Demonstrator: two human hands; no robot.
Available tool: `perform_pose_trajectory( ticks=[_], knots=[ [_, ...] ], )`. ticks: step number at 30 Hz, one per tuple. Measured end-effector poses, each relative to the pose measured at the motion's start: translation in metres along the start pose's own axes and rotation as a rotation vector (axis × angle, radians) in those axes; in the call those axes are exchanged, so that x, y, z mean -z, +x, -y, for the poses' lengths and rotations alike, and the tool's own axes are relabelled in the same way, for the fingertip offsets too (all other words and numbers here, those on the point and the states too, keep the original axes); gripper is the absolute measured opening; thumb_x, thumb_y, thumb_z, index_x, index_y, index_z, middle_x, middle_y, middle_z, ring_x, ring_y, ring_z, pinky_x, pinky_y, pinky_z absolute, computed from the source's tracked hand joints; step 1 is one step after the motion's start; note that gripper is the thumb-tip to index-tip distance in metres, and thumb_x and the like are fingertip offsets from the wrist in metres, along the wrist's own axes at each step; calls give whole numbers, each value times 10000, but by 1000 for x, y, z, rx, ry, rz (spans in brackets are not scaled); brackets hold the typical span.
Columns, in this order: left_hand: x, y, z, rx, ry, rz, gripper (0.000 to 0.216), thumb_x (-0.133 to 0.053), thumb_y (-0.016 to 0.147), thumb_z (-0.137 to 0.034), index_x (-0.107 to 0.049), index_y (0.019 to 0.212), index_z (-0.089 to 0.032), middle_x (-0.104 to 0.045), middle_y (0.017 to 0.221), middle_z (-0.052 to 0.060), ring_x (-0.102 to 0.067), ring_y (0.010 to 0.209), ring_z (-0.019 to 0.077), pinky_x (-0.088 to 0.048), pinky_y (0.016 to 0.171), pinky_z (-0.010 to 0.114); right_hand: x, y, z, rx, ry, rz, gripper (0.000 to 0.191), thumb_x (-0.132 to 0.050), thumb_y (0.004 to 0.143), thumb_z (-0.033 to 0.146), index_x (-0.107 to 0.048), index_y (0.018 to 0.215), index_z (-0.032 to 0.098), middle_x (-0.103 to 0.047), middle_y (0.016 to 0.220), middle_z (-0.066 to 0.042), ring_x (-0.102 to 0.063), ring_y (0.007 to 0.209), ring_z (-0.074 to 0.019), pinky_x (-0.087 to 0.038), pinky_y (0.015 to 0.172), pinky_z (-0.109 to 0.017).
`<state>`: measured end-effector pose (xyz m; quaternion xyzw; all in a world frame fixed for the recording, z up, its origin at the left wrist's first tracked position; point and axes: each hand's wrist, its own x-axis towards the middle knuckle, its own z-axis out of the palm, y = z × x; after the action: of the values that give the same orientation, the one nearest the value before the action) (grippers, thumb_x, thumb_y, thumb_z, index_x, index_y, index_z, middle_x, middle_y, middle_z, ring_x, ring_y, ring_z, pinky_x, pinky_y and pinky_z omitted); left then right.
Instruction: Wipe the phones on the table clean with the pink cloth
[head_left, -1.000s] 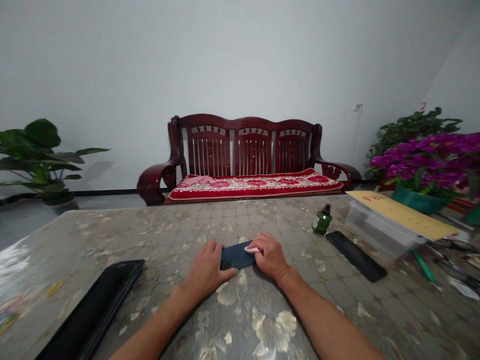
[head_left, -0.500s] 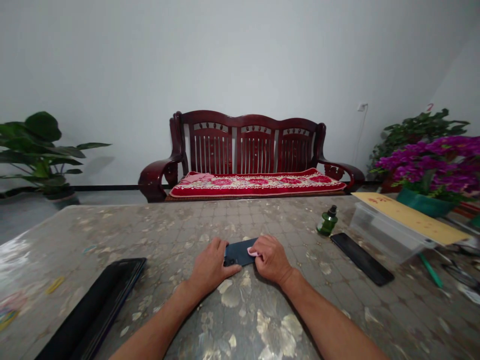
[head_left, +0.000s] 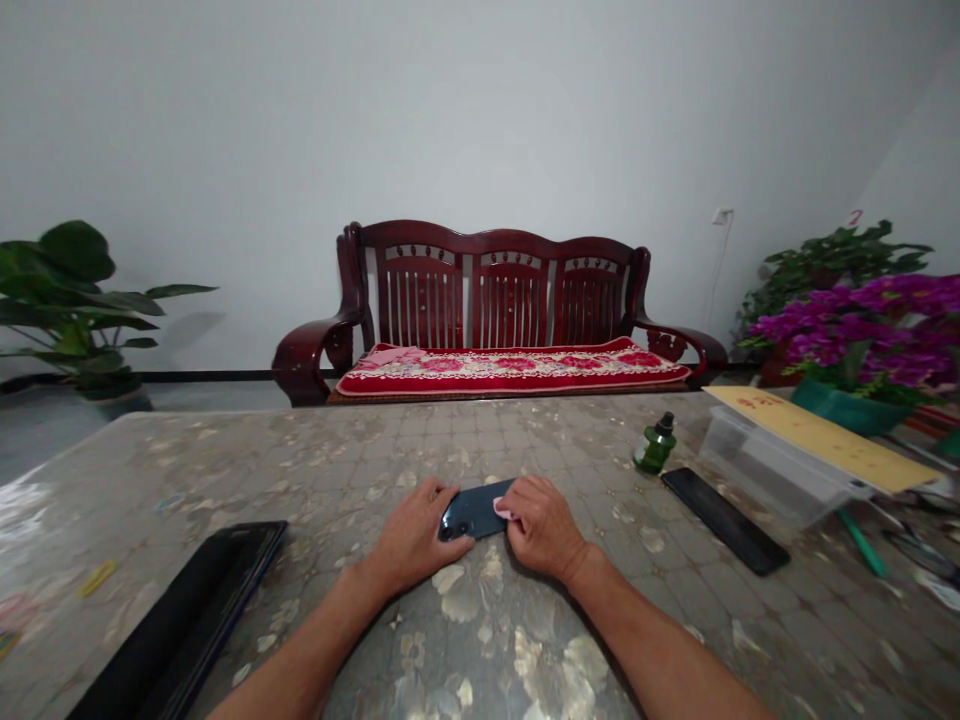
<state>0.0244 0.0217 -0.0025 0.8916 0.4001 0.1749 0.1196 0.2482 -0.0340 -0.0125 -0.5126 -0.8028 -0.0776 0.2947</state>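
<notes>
A dark blue smartphone [head_left: 477,508] lies on the patterned tabletop, its camera corner toward the left. My left hand [head_left: 421,532] grips the phone's left end between thumb and fingers. Bunched in my closed right hand [head_left: 541,526] is a small pink cloth [head_left: 502,508], pressed against the right part of the phone's back. The fingers of that hand cover most of the cloth and the phone's right end.
On the right are a green pump bottle [head_left: 655,443], a black phone [head_left: 724,520], a clear plastic box [head_left: 780,470] under a yellow envelope [head_left: 825,435], and purple flowers [head_left: 862,330]. A black case [head_left: 180,620] lies left. Beyond the table [head_left: 337,450] stands a wooden bench [head_left: 499,290].
My left hand has shifted slightly left and down along the phone's end, showing more of the camera corner. The right hand with the cloth has barely moved.
</notes>
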Motion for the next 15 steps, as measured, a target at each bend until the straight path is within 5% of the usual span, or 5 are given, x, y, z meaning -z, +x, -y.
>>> perform_pose_trajectory(
  ticks=[15],
  knots=[
    [-3,1,6,-50,-46,-6,472,-679,737,-337,-600,1177,-183,-582,1112,97,-578,1050,272,-445,966,365,2,2,12,-27,-45,43,169,-561,803,105,-670,881,207,-604,837,-38,-484,830,-194,-324,750,-318]
  ],
)
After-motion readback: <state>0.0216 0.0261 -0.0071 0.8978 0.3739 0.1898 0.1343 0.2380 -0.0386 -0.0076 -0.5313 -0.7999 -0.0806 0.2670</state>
